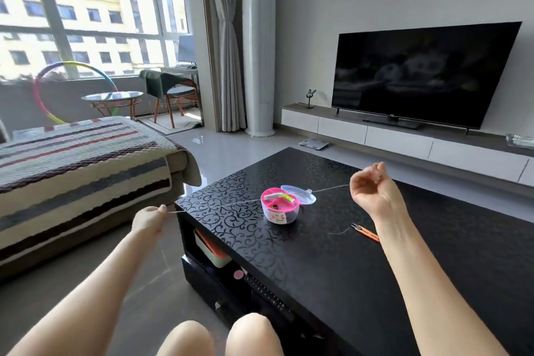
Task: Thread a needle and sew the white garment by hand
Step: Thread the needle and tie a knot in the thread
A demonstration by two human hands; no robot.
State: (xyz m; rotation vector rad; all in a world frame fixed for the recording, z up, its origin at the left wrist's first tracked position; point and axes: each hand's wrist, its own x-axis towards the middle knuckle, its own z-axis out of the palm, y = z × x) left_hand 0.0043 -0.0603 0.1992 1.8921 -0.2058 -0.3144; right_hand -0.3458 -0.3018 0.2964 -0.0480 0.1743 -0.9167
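Note:
A thin pale thread (231,204) is stretched taut between my two hands, above the black coffee table (332,263). My left hand (148,218) pinches one end just off the table's left edge. My right hand (372,188), raised with curled fingers, pinches the other end. Under the thread stands a round pink sewing kit box (279,209) with small spools inside and its clear lid (300,193) swung open behind it. Orange thread snips (365,232) lie on the table by my right forearm, a short thread scrap beside them. No needle or white garment can be made out.
A sofa with a striped knitted cover (81,159) stands at the left. Across the room are a TV (424,75) on a low white cabinet and a tall white air conditioner (258,43). The table's lower shelf holds a box and a remote. My knees show at the bottom.

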